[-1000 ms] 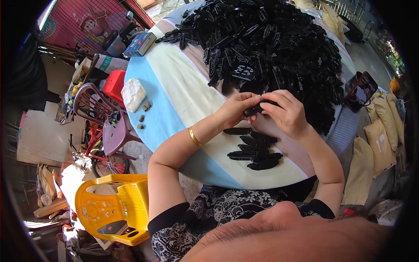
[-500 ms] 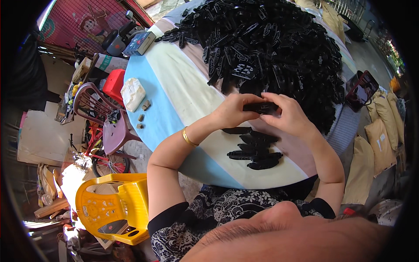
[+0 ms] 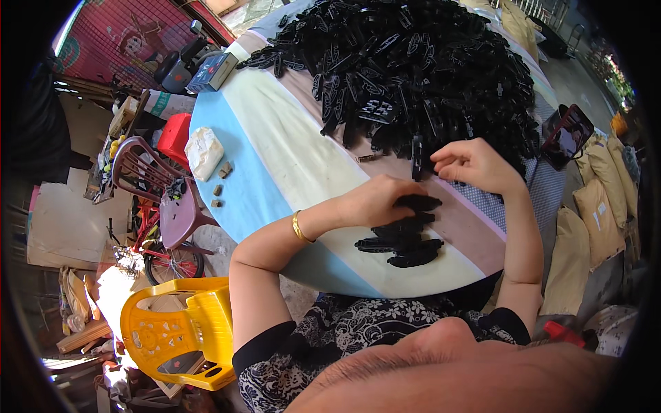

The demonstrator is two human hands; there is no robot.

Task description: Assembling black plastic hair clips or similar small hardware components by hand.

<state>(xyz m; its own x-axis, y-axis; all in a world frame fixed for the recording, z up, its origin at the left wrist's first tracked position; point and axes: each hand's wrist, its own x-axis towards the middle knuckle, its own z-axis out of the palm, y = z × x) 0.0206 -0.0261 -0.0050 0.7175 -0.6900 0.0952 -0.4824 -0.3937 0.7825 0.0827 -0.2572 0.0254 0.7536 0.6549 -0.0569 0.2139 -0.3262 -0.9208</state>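
**Two hands at work over black plastic parts**

Low in the frame's centre, the left hand [image 3: 375, 201] lays a black piece [image 3: 418, 202], held in curled fingers, onto a small stack [image 3: 403, 242] on the striped tabletop [image 3: 275, 138]. Right of centre, the right hand [image 3: 471, 163] reaches, fingers narrowly pinched, at the edge of a large heap [image 3: 427, 62] filling the upper frame.

Left hand [image 3: 377, 201]: palm down, fingers curled, forearm bent inward. Right hand [image 3: 471, 162]: raised farther out, fingers loosely pinched, elbow bent
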